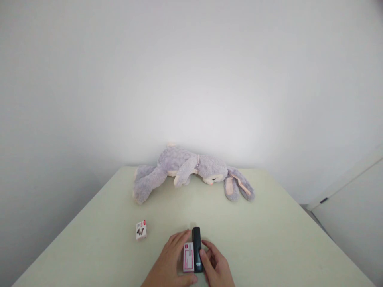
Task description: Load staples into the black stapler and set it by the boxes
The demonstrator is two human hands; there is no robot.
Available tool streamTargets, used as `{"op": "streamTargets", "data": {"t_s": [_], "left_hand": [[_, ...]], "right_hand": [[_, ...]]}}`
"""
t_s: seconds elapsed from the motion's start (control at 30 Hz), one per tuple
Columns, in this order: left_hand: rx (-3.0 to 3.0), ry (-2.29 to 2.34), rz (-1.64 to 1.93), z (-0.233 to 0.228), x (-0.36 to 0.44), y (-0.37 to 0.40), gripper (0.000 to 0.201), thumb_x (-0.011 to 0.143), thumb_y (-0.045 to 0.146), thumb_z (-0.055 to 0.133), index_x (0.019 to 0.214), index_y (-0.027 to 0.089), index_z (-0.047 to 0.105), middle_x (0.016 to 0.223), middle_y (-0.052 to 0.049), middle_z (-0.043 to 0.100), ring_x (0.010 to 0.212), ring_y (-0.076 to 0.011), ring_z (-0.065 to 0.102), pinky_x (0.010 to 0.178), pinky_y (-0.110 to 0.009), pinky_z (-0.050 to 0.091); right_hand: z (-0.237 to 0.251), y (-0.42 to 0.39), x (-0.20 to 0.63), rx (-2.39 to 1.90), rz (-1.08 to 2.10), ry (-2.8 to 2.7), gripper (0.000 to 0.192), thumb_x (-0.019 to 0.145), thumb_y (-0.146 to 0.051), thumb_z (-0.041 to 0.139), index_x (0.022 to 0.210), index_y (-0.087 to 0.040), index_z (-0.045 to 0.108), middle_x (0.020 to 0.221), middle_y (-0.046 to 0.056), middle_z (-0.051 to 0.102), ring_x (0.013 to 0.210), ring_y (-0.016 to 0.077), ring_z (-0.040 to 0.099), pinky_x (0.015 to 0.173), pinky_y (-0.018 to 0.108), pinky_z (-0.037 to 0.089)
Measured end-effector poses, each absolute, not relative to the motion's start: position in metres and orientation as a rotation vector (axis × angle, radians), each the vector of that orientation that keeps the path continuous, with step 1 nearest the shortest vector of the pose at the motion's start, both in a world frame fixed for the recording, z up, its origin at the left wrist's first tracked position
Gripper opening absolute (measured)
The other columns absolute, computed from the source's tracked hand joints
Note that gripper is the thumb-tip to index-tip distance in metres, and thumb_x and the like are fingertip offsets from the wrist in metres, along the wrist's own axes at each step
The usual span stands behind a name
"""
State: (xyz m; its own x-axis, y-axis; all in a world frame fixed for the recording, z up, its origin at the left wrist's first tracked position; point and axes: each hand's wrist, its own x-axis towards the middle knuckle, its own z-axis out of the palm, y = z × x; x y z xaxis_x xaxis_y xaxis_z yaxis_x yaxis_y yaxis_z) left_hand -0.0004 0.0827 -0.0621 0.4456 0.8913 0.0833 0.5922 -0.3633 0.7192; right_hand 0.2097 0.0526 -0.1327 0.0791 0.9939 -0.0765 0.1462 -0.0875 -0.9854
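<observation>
A black stapler [197,250] lies lengthwise near the front of the table, directly beside a small white box with pink-red edging [188,258]. My left hand [170,259] curves around the box's left side, fingers and thumb apart. Its fingertips reach past the box's far end near the stapler, and its thumb lies just below the near end. My right hand [216,263] is at the stapler's right side, thumb on its top and bent fingers along its edge. Farther left sits another small white and red box [141,230] with a dark picture printed on it.
A grey plush rabbit [179,161] lies on its side along the back of the pale green table [98,235], ears to the right. Behind it rises a white wall [191,79]. A white panel with a dark fitting [324,200] stands beyond the right edge.
</observation>
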Motion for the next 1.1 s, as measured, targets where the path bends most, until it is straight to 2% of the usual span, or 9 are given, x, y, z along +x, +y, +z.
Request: {"op": "streamTargets", "data": {"t_s": [0.1, 0.17, 0.23, 0.3, 0.4, 0.5, 0.73, 0.9, 1.1], "left_hand": [[1.982, 1.604, 0.903, -0.069, -0.049, 0.094, 0.044, 0.092, 0.052, 0.057, 0.131, 0.033, 0.064, 0.140, -0.004, 0.062, 0.134, -0.0263, 0.053, 0.117, -0.046, 0.040], [1.741, 1.963, 1.007, -0.072, -0.093, 0.106, 0.044, 0.092, 0.061, 0.050, 0.112, 0.028, 0.071, 0.121, -0.006, 0.071, 0.114, -0.0286, 0.065, 0.100, -0.045, 0.052], [1.423, 2.191, 0.934, -0.073, -0.130, 0.118, 0.056, 0.087, 0.069, 0.049, 0.115, 0.026, 0.070, 0.108, -0.006, 0.076, 0.090, -0.0288, 0.070, 0.079, -0.042, 0.056], [1.346, 2.134, 0.850, -0.076, -0.146, 0.130, 0.060, 0.081, 0.071, 0.054, 0.113, 0.024, 0.072, 0.098, -0.005, 0.078, 0.081, -0.0284, 0.072, 0.073, -0.039, 0.055], [1.412, 1.963, 0.826, -0.082, -0.126, 0.144, 0.055, 0.078, 0.069, 0.060, 0.106, 0.024, 0.076, 0.089, -0.003, 0.080, 0.079, -0.0264, 0.074, 0.074, -0.035, 0.055], [1.478, 1.806, 0.850, -0.089, -0.072, 0.149, 0.051, 0.077, 0.063, 0.063, 0.104, 0.022, 0.077, 0.087, -0.004, 0.080, 0.082, -0.0252, 0.074, 0.078, -0.033, 0.055], [1.513, 1.547, 0.893, -0.086, 0.017, 0.131, 0.039, 0.085, 0.055, 0.060, 0.097, 0.023, 0.079, 0.091, -0.004, 0.081, 0.080, -0.0215, 0.074, 0.078, -0.030, 0.055], [1.471, 1.564, 0.896, -0.080, 0.025, 0.106, 0.045, 0.091, 0.056, 0.051, 0.096, 0.021, 0.079, 0.095, -0.006, 0.081, 0.084, -0.0229, 0.074, 0.080, -0.031, 0.055], [1.403, 1.532, 0.861, -0.086, 0.026, 0.076, 0.051, 0.094, 0.058, 0.044, 0.112, 0.022, 0.077, 0.109, -0.007, 0.079, 0.099, -0.0248, 0.073, 0.088, -0.033, 0.055]], "right_hand": [[-0.148, 0.041, 0.217, -1.471, 0.842, -1.237, 0.069, 0.092, -0.067, 0.053, 0.136, -0.015, 0.059, 0.092, 0.011, 0.073, 0.081, 0.0246, 0.071, 0.074, 0.034, 0.060], [-0.157, 0.035, 0.219, -1.486, 0.678, -1.349, 0.077, 0.088, -0.069, 0.056, 0.144, -0.018, 0.054, 0.117, 0.016, 0.073, 0.108, 0.0321, 0.070, 0.095, 0.041, 0.057], [-0.163, 0.033, 0.217, -1.486, 0.564, -1.531, 0.089, 0.084, -0.070, 0.061, 0.155, -0.021, 0.041, 0.136, 0.017, 0.066, 0.129, 0.0373, 0.060, 0.108, 0.048, 0.050], [-0.166, 0.033, 0.211, -1.526, 0.461, -1.706, 0.098, 0.086, -0.065, 0.062, 0.164, -0.023, 0.018, 0.146, 0.017, 0.059, 0.136, 0.0387, 0.054, 0.111, 0.053, 0.047], [-0.167, 0.036, 0.199, -1.636, 0.297, -1.864, 0.112, 0.090, -0.055, 0.063, 0.160, -0.025, -0.019, 0.153, 0.017, 0.051, 0.137, 0.0378, 0.054, 0.113, 0.058, 0.044], [-0.170, 0.039, 0.192, -1.700, 0.226, -1.939, 0.128, 0.084, -0.050, 0.072, 0.154, -0.022, -0.032, 0.155, 0.017, 0.048, 0.137, 0.0373, 0.054, 0.114, 0.058, 0.042], [-0.180, 0.040, 0.193, -1.730, 0.167, -1.995, 0.122, 0.078, -0.030, 0.073, 0.160, -0.024, -0.017, 0.156, 0.011, 0.047, 0.139, 0.0342, 0.052, 0.117, 0.052, 0.042], [-0.178, 0.039, 0.195, -1.714, 0.183, -2.016, 0.119, 0.076, -0.024, 0.072, 0.162, -0.025, -0.009, 0.156, 0.011, 0.047, 0.139, 0.0332, 0.052, 0.118, 0.053, 0.040], [-0.181, 0.044, 0.208, -1.627, 0.315, -2.008, 0.103, 0.074, -0.027, 0.074, 0.163, -0.025, 0.023, 0.155, 0.011, 0.047, 0.139, 0.0355, 0.051, 0.117, 0.052, 0.043]]}}
